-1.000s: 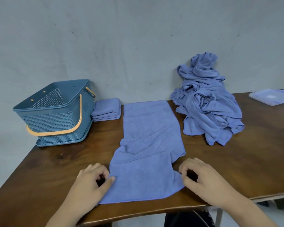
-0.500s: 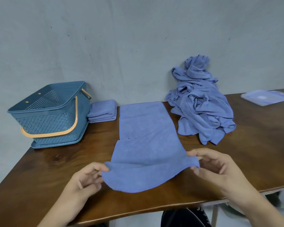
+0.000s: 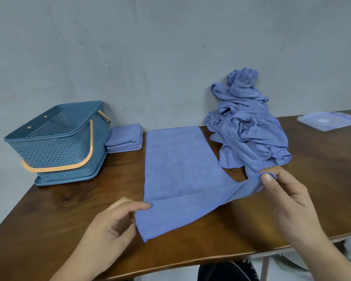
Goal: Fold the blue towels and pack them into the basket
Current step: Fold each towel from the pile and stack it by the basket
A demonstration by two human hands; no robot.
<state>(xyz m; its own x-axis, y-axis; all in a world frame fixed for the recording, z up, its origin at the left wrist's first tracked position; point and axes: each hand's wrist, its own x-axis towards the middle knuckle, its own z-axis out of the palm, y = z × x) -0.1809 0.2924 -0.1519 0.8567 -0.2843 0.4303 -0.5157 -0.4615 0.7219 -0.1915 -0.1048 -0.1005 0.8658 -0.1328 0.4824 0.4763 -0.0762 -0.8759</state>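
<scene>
Bare left grip [image 3: 114,226], bare right grip [image 3: 288,201]

One wide view is taken from the person's head at the near edge of the table [image 3: 49,220], directed forward and down. The left hand [image 3: 109,228] and right hand [image 3: 290,203] are framed close at the bottom, the towel [image 3: 178,165] mid-frame, the wall [image 3: 150,57] farthest.

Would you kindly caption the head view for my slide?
Left hand and right hand pinch near corners of the towel; basket stands left.

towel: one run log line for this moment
left hand pinches towel near corner | right hand pinches other corner, raised | folded stack beside basket
</scene>
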